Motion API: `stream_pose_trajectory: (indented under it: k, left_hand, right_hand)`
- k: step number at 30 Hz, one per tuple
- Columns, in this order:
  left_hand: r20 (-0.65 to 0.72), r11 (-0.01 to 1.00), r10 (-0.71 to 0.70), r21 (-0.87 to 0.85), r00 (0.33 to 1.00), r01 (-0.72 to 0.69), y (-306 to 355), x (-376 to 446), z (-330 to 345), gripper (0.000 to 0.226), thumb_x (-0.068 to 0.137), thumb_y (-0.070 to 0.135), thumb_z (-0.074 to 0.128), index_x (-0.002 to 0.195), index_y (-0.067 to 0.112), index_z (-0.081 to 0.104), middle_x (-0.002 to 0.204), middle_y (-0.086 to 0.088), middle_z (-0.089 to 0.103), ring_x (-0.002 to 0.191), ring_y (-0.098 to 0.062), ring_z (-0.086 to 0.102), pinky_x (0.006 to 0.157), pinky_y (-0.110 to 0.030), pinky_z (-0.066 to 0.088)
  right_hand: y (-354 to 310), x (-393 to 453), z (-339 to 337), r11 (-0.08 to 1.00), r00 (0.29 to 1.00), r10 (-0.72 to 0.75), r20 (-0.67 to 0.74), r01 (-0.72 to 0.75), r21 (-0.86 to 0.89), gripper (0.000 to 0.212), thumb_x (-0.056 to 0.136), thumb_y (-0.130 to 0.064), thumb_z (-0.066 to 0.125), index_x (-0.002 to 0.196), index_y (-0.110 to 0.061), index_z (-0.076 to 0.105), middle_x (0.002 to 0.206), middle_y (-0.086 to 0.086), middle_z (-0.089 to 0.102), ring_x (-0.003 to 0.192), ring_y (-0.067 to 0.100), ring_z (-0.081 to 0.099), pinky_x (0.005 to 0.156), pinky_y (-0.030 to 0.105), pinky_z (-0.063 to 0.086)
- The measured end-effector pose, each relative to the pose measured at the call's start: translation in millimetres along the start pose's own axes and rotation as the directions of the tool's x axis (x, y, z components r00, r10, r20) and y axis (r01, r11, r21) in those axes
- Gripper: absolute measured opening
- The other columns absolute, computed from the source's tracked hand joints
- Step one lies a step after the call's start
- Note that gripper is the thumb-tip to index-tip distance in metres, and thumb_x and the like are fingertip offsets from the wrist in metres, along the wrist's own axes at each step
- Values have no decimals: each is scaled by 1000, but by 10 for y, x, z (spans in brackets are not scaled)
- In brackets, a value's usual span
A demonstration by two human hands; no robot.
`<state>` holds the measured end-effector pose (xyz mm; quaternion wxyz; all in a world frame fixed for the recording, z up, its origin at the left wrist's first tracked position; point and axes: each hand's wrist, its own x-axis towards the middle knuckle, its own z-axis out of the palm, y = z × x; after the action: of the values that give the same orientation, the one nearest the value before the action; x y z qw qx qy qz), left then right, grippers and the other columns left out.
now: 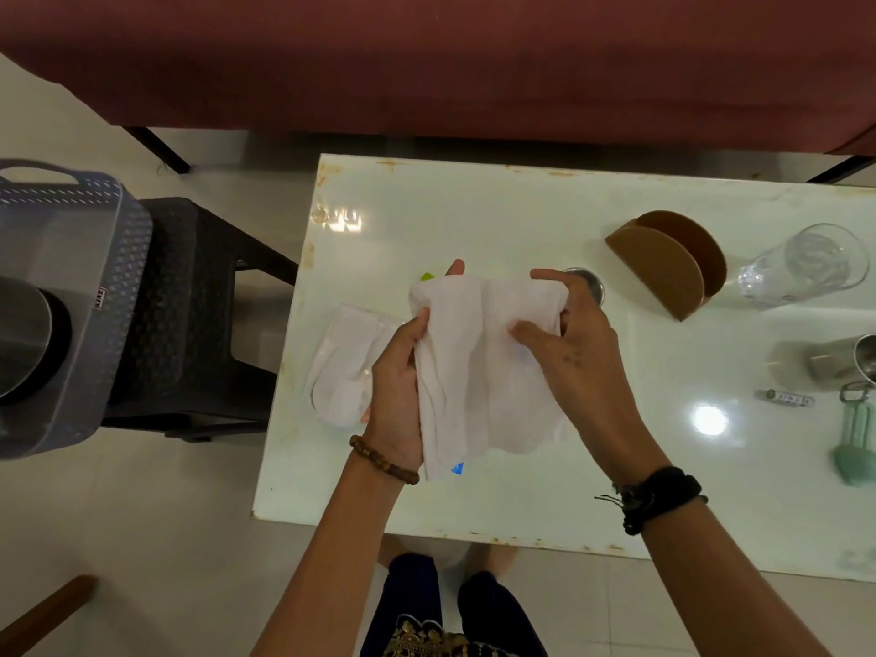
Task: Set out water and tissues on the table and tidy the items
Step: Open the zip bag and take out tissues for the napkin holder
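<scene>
Holding tissues [479,367] in both hands: left hand [396,400], right hand [578,358], near tabletop's [521,505] left edge.
Glass [801,267] set out, brown holder [663,272] empty; filling pending.

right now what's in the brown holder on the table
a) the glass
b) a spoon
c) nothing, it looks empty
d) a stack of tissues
c: the brown holder shows only a bare slot between its two curved walls, while the white tissues are up in both hands, left hand and right hand, above the table.
</scene>
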<state>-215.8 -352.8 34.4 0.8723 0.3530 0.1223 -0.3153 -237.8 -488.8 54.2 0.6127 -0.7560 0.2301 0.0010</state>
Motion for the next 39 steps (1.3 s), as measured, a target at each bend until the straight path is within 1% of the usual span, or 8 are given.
stream_pose_trajectory:
  k: [7,10,14,19,23,29,34,39]
  left_hand:
    - [8,996,-64,-67,998,65,127,-47,-59,52,84,38,38,134,25,45,132,4,56,121,-21,48,110,-36,25]
    - [-8,998,-62,-26,998,62,107,-38,-56,52,81,36,41,132,27,47,133,5,56,119,-18,53,106,-33,35]
    - [-47,999,-41,19,998,42,65,-17,-15,51,77,37,44,127,27,51,118,5,66,107,-18,61,95,-32,46]
    - [37,990,-18,139,999,13,37,-16,67,54,80,33,39,134,29,41,105,4,72,92,-13,69,82,-28,56]
    - [39,934,18,357,999,-31,-9,-59,198,46,96,19,26,139,30,31,126,-1,58,110,-13,60,98,-30,48]
    - [-67,859,1,511,998,34,-47,-100,249,38,98,18,23,131,35,28,147,-8,39,132,-25,40,113,-43,30]
    - [41,929,24,369,999,-38,-22,-51,229,46,95,19,24,139,29,28,133,2,51,115,-15,55,101,-32,45]
    - [102,990,-9,140,995,-5,29,-18,116,53,80,31,38,133,31,42,113,4,67,99,-15,65,88,-30,52]
  right_hand:
    - [-7,-60,-97,996,998,-70,-3,70,52,48,89,-7,56,124,-35,39,84,-33,58,78,-8,60,62,4,47]
    - [-15,-96,-85,983,986,-169,8,169,-71,48,89,-7,54,127,-33,39,93,-32,51,78,-2,58,67,6,48]
    - [-33,-162,-24,959,975,-222,29,224,-171,30,89,-2,52,104,-24,65,88,-14,64,61,-7,52,60,3,38]
    - [-104,-211,97,990,995,-98,-10,96,-102,14,87,-21,61,96,-22,72,87,-12,67,83,-10,58,74,0,40]
    - [-184,-242,184,996,999,29,-15,-28,82,23,83,-39,62,84,-20,75,81,-8,73,76,-2,62,67,3,43]
    - [-174,-252,196,997,995,-9,-95,16,70,20,92,-20,55,89,-20,74,78,-9,69,72,4,60,69,6,44]
    - [-170,-235,155,994,994,0,-106,11,104,54,91,-12,54,53,-49,64,61,-22,66,72,8,60,74,21,49]
    - [-138,-165,79,971,990,106,-95,-83,223,32,89,-19,57,61,-26,69,73,5,67,72,18,59,70,25,49]
